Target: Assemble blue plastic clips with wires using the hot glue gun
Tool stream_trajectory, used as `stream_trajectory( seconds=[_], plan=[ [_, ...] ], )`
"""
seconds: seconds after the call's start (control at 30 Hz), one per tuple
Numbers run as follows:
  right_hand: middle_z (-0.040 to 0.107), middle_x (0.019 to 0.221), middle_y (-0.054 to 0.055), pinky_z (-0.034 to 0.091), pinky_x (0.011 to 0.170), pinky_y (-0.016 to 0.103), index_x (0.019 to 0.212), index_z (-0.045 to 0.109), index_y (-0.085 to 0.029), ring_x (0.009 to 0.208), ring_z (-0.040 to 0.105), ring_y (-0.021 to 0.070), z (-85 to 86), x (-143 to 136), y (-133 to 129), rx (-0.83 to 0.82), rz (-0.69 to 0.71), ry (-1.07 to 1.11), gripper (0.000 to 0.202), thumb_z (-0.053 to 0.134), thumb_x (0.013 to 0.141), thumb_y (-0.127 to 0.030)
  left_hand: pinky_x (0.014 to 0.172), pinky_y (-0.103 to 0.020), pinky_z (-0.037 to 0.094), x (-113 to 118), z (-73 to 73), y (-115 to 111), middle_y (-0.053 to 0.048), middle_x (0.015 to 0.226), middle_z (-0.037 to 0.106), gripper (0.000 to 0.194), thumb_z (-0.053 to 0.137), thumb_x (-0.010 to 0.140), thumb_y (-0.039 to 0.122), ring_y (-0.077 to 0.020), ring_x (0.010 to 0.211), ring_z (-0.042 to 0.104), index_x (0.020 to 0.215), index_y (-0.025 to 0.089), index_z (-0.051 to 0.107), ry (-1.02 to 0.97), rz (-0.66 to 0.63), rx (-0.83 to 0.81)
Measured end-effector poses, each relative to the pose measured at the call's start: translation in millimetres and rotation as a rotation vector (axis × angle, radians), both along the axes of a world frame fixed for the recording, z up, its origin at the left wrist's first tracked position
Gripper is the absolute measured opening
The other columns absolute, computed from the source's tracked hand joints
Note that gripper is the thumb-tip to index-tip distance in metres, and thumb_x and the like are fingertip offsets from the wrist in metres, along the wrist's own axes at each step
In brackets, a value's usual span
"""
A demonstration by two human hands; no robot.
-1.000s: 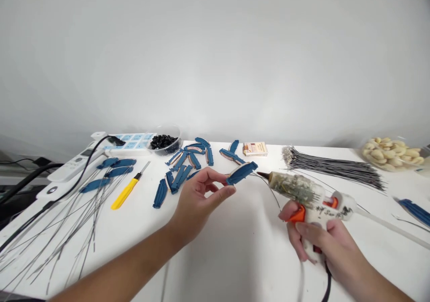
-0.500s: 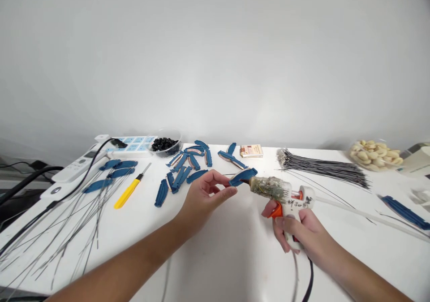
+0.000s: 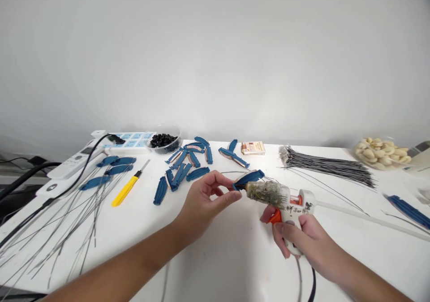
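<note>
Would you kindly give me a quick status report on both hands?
Left hand pinching blue piece. Right hand gripping glue gun, tip at that piece, contact unclear. Other blue pieces on table beyond left hand, clear of tip.

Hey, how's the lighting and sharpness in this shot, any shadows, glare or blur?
Head view: soft light, with a faint sheen on the wall; head view: a soft-edged shadow on the white table; head view: glue gun and blue piece fairly sharp, though where they meet is hard to make out; head view: small box print unreadable.
</note>
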State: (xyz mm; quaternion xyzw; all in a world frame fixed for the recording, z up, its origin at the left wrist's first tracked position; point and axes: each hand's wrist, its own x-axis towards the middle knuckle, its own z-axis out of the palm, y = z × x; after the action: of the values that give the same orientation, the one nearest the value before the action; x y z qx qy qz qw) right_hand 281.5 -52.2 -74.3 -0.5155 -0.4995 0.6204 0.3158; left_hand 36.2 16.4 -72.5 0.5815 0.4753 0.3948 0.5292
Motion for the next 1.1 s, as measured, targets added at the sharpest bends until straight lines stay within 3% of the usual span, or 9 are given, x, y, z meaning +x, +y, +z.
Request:
stream_trajectory(
  seconds=[0.1, 0.3, 0.43, 0.57, 0.7, 0.8, 0.87, 0.97, 1.1],
  plan=[
    [0.054, 0.057, -0.003, 0.035, 0.055, 0.029, 0.108, 0.067, -0.015, 0.057, 0.048, 0.0158, 0.2, 0, 0, 0.011, 0.022, -0.018, 0.027, 0.053, 0.094, -0.034, 0.073, -0.026, 0.051, 0, 0.6, 0, -0.003, 0.092, 0.072, 0.034, 0.088, 0.082, 0.047, -0.0143, 0.079, 0.061, 0.095, 0.020, 0.071, 0.014, 0.009, 0.014],
    [0.056, 0.065, -0.001, 0.050, 0.067, 0.035, 0.115, 0.068, -0.018, 0.068, 0.058, 0.0197, -9.8, 1, -4, 0.150, 0.039, -0.125, 0.030, 0.053, 0.100, -0.038, 0.071, -0.025, 0.050, 0, 1.0, 0, -0.002, 0.091, 0.071, 0.033, 0.088, 0.082, 0.046, -0.0132, 0.077, 0.059, 0.092, 0.020, 0.071, 0.024, 0.018, 0.030],
    [0.066, 0.077, 0.005, 0.055, 0.068, 0.038, 0.118, 0.073, -0.020, 0.070, 0.061, 0.0220, -18.0, 4, -9, 0.232, -0.072, -0.253, 0.039, 0.055, 0.101, -0.050, 0.070, -0.025, 0.050, 1, 1.4, 1, -0.003, 0.091, 0.072, 0.034, 0.089, 0.081, 0.046, -0.0141, 0.077, 0.061, 0.092, 0.020, 0.071, 0.019, 0.024, 0.003],
    [0.064, 0.072, 0.005, 0.056, 0.073, 0.039, 0.117, 0.075, -0.021, 0.071, 0.062, 0.0236, -20.0, 9, -11, 0.325, -0.213, -0.322, 0.039, 0.059, 0.100, -0.051, 0.068, -0.024, 0.049, 0, -0.4, 1, -0.003, 0.091, 0.073, 0.034, 0.090, 0.081, 0.045, -0.0139, 0.076, 0.061, 0.093, 0.020, 0.071, -0.005, 0.035, -0.021],
    [0.061, 0.068, 0.003, 0.053, 0.061, 0.034, 0.115, 0.074, -0.019, 0.065, 0.059, 0.0213, -14.7, 10, -12, 0.278, -0.236, -0.185, 0.036, 0.057, 0.100, -0.047, 0.066, -0.024, 0.048, -1, -4.3, 4, -0.003, 0.090, 0.074, 0.034, 0.090, 0.081, 0.044, -0.0132, 0.074, 0.062, 0.095, 0.020, 0.070, -0.050, 0.044, -0.039],
    [0.058, 0.063, 0.001, 0.051, 0.064, 0.034, 0.109, 0.075, -0.018, 0.063, 0.056, 0.0202, -9.8, 11, -10, 0.235, -0.242, -0.128, 0.029, 0.060, 0.097, -0.041, 0.065, -0.024, 0.048, -2, -6.5, 7, -0.003, 0.090, 0.073, 0.035, 0.090, 0.081, 0.043, -0.0134, 0.073, 0.063, 0.095, 0.019, 0.068, -0.078, 0.049, -0.047],
    [0.057, 0.060, 0.001, 0.048, 0.066, 0.034, 0.093, 0.076, -0.018, 0.062, 0.053, 0.0192, -7.7, 14, -7, 0.194, -0.233, -0.107, 0.026, 0.060, 0.096, -0.038, 0.065, -0.023, 0.048, -3, -7.5, 9, -0.003, 0.090, 0.073, 0.035, 0.090, 0.081, 0.043, -0.0125, 0.073, 0.062, 0.095, 0.019, 0.068, -0.091, 0.050, -0.044],
    [0.056, 0.059, 0.003, 0.043, 0.061, 0.032, 0.067, 0.069, -0.019, 0.059, 0.046, 0.0171, -5.8, 18, -3, 0.112, -0.219, -0.070, 0.038, 0.058, 0.096, -0.040, 0.065, -0.022, 0.046, -4, -8.6, 12, -0.001, 0.089, 0.072, 0.035, 0.090, 0.081, 0.043, -0.0113, 0.072, 0.061, 0.094, 0.020, 0.068, -0.102, 0.043, -0.045],
    [0.056, 0.058, 0.002, 0.038, 0.056, 0.030, 0.076, 0.072, -0.017, 0.059, 0.046, 0.0166, -3.1, 19, -1, 0.068, -0.234, -0.010, 0.030, 0.060, 0.093, -0.039, 0.063, -0.022, 0.045, -4, -9.1, 15, -0.002, 0.088, 0.073, 0.037, 0.091, 0.080, 0.045, -0.0109, 0.068, 0.060, 0.093, 0.019, 0.068, -0.082, 0.048, -0.059]
  ],
)
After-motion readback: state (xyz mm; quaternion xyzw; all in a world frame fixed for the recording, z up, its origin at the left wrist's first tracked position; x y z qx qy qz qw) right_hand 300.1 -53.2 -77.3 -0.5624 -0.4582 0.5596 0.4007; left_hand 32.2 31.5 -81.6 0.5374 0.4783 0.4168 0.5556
